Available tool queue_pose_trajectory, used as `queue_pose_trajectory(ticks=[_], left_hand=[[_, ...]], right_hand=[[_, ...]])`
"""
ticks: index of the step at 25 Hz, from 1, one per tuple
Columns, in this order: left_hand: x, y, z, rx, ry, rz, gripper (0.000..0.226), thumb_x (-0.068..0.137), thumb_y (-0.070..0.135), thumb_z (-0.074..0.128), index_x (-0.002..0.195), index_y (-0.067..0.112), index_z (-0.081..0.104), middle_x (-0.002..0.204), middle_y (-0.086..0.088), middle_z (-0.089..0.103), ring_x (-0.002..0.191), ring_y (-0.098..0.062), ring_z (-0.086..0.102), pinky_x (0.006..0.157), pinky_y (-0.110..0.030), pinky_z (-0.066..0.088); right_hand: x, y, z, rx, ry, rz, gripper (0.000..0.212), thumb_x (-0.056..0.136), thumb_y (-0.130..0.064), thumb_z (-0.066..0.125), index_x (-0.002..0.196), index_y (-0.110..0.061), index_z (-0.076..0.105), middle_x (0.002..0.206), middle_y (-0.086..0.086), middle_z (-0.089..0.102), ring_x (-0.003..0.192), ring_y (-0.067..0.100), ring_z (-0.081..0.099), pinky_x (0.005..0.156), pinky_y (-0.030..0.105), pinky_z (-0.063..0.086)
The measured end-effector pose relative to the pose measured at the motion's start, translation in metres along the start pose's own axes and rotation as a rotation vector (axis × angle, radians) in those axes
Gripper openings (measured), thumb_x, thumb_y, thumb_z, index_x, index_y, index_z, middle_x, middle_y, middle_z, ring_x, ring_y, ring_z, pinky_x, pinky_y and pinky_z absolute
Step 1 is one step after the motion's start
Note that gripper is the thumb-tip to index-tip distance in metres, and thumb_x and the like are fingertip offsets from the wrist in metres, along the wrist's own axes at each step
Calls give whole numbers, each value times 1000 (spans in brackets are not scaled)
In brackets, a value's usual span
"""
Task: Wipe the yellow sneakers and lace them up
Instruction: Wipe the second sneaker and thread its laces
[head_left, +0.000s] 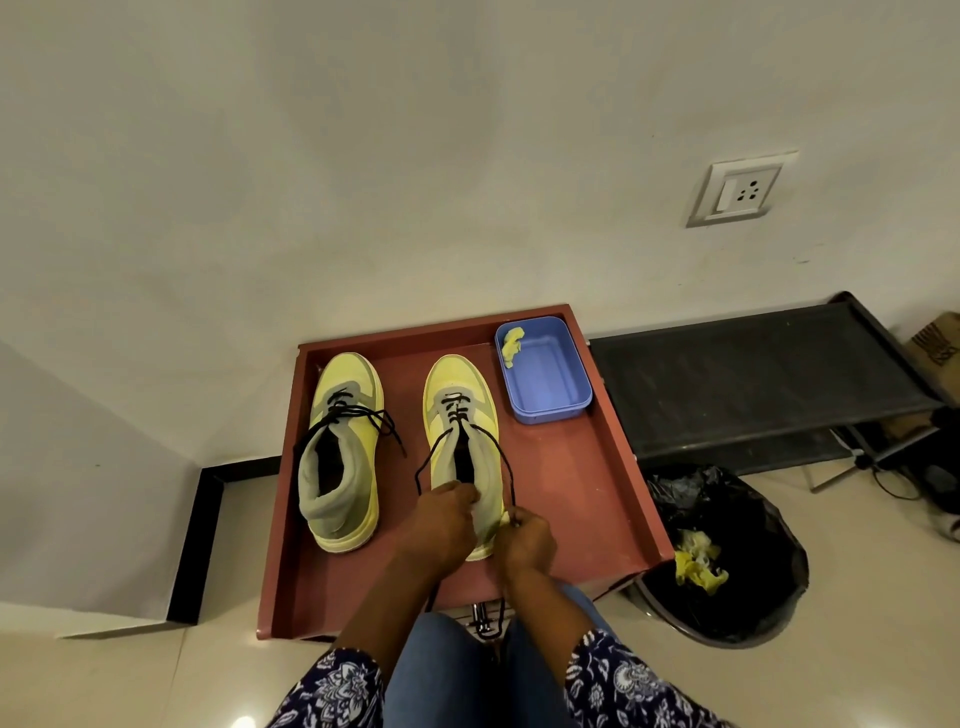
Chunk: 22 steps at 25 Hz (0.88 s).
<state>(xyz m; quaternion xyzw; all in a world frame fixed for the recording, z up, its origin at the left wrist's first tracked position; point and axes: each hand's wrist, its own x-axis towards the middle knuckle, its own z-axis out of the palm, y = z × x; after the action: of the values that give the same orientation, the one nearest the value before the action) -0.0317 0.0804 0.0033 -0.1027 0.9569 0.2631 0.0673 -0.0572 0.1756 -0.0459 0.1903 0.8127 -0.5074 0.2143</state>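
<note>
Two hands (441, 525) (524, 540) on thin, perhaps waxed black lace (423, 467)

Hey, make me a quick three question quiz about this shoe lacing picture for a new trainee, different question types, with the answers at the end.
1. True or false: the blue tub sits on the red tray.
2. Multiple choice: which sneaker are the hands working on? A) the left sneaker B) the right sneaker C) neither
3. Fill in: crumpled yellow wipes lie in the black ____ beside the tray.

Key:
1. True.
2. B: the left hand and right hand each pinch an end of its black lace.
3. Bin.
</note>
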Motion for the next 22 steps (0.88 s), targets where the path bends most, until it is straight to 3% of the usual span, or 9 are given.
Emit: queue_pose_trajectory(ticks=[2,4,6,9,12,15,17,19,22], left_hand=[[-1,-1,0,-18,19,16,63,68,20,25,116,0,60,118,-15,61,106,-30,58,85,-26,43],[-1,-2,0,-33,39,24,60,67,18,25,111,-1,62,110,-17,64,99,-31,60,80,-29,45],[-1,-3,2,-53,40,26,55,68,15,27,104,-4,64,102,-19,65,92,-33,62,76,-33,49],[-1,-4,3,-76,11,13,44,68,9,34,93,-7,67,90,-23,67,80,-33,65,69,-36,54],[-1,-4,6,-82,-6,16,31,64,3,43,79,-3,69,74,-18,68,62,-30,66,52,-29,54],[-1,-1,3,-31,64,35,48,68,18,33,94,-6,66,94,-19,67,83,-30,65,70,-31,50],[-1,0,2,-46,62,6,56,69,22,31,105,-6,63,105,-20,65,94,-30,63,78,-30,47],[-2,1,3,-47,64,-8,49,77,20,35,110,-5,61,110,-20,64,99,-30,61,81,-29,45],[-1,-1,5,-54,98,9,36,85,11,40,110,-5,60,111,-19,63,100,-32,61,82,-31,45]], right_hand=[[20,-12,-4,42,-53,42,32,80,3,49,99,-9,72,98,10,71,91,29,63,80,32,52],[38,-26,-3,86,-115,60,36,79,3,48,104,-10,71,100,9,70,87,25,62,79,32,53],[49,-39,-3,126,-126,51,37,81,1,48,110,-12,67,110,8,68,94,23,62,89,35,53],[46,-42,-4,141,-141,-45,37,86,0,47,115,-13,65,117,7,66,104,24,61,96,40,50],[24,-29,-5,141,-102,-183,35,88,4,49,117,-9,63,120,7,63,111,22,58,99,33,48],[-3,-10,-5,133,-13,-245,31,88,3,52,115,-6,63,116,8,63,106,16,57,88,13,46],[-14,3,-5,59,-37,-279,32,89,3,50,118,-6,62,116,7,60,111,19,55,83,3,38],[-19,11,-6,-9,-78,-307,34,90,3,47,120,-6,59,122,8,57,115,21,52,85,1,32],[-12,3,-6,89,13,-214,29,87,7,52,112,0,64,112,11,63,98,15,55,72,-4,37]])
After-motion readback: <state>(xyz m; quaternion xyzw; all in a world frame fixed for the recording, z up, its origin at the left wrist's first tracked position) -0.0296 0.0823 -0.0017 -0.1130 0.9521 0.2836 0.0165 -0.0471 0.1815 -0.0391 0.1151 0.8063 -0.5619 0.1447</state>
